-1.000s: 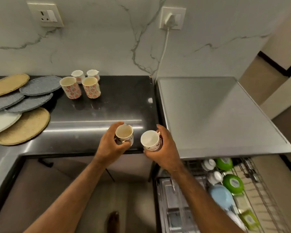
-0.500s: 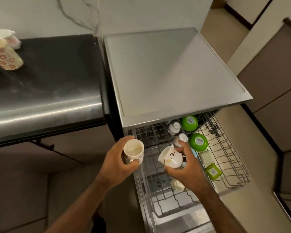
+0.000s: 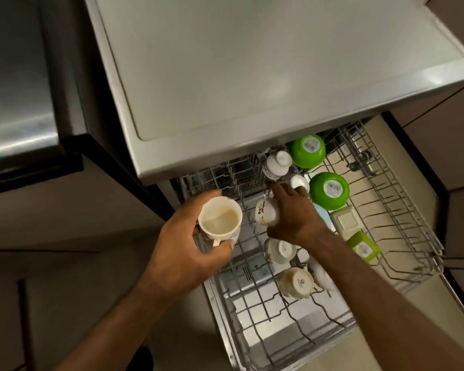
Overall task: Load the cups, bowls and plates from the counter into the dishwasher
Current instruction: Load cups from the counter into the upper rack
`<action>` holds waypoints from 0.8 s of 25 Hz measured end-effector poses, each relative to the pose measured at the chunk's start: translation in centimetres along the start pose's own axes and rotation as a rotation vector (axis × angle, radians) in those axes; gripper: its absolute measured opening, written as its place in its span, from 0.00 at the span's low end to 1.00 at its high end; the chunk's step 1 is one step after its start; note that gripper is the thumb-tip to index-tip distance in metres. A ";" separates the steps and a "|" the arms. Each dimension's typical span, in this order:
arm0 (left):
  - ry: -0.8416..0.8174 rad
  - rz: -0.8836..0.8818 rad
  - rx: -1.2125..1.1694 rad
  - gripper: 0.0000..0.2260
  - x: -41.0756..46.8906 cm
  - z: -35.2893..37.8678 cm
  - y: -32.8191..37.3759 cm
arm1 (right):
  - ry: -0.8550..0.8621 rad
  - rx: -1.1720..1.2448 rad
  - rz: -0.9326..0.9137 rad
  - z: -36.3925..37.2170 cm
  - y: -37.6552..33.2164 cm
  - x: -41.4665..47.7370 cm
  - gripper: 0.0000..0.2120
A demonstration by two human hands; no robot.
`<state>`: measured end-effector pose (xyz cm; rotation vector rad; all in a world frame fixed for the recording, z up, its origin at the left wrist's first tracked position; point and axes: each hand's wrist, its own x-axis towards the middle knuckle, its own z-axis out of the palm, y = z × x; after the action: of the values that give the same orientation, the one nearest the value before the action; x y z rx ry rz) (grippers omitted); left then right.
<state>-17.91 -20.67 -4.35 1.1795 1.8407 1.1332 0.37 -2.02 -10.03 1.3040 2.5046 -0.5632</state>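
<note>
The left hand [image 3: 188, 247] has its fingers curled round an upright cup [image 3: 220, 223], pale residue showing inside, and holds it over the near-left edge of the rack [image 3: 407, 236]. Just to its right, the right hand [image 3: 292, 218] grips a patterned cup [image 3: 265, 212] tipped on its side, low over the tines, forefinger stretched forward.

The likely trouble is crowding. Two upturned cups [image 3: 280, 250] sit just nearer than the right hand and green bowls [image 3: 330, 191] just past it, so a careless lowering could knock a neighbour, or leave the patterned cup crooked between tines. Any liquid in the left hand's cup could spill if it tilts before reaching the rack.

Beyond both hands is the flat grey top of the dishwasher [image 3: 252, 62]. Far left of the left hand lies the dark, shiny desk [image 3: 16, 103], with plain beige cabinet fronts [image 3: 65, 210] below.
</note>
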 end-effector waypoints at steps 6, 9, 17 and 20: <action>0.009 -0.012 -0.003 0.33 -0.2 0.6 -1.9 | -0.014 -0.095 -0.032 2.1 -0.1 1.3 0.51; 0.012 -0.014 0.004 0.33 -0.1 0.7 -1.8 | -0.023 -0.129 -0.057 2.6 -0.4 1.8 0.48; -0.010 0.023 -0.033 0.33 0.6 1.3 -0.5 | 0.043 -0.201 0.081 1.5 -1.3 1.7 0.49; -0.013 0.029 -0.031 0.33 0.8 1.5 -0.4 | 0.050 -0.181 0.066 1.7 -0.7 1.7 0.49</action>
<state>-17.06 -19.60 -5.40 1.1963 1.7952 1.1631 -1.08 -1.92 -12.09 1.3411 2.4752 -0.2850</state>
